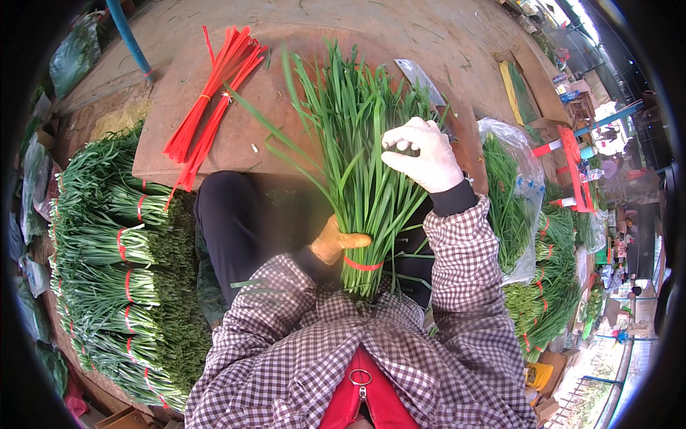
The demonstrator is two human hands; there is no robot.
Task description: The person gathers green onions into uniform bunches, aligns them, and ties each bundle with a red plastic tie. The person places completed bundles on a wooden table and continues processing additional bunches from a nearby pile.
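Observation:
My left hand [335,241], in an orange-yellow glove, grips a bundle of long green leaves [348,161], which look like garlic chives. The hand closes around the stems just above a red tie band [364,265]. Cut stem ends point toward my lap, and the leaf tips fan out over the wooden table [289,128]. Over the right side of the leaves is my right hand [423,155] in a white glove. Its fingers are curled, with a gap to the thumb and nothing visible between them. Whether it touches the leaves, I cannot tell.
Two bunches of red tie strips [206,102] lie on the table's left. A wide metal blade [420,80] rests beyond the leaves. Tied bundles [107,257] are stacked at my left. On the right are bagged greens [504,198], more bundles [552,289] and a red stool [573,166].

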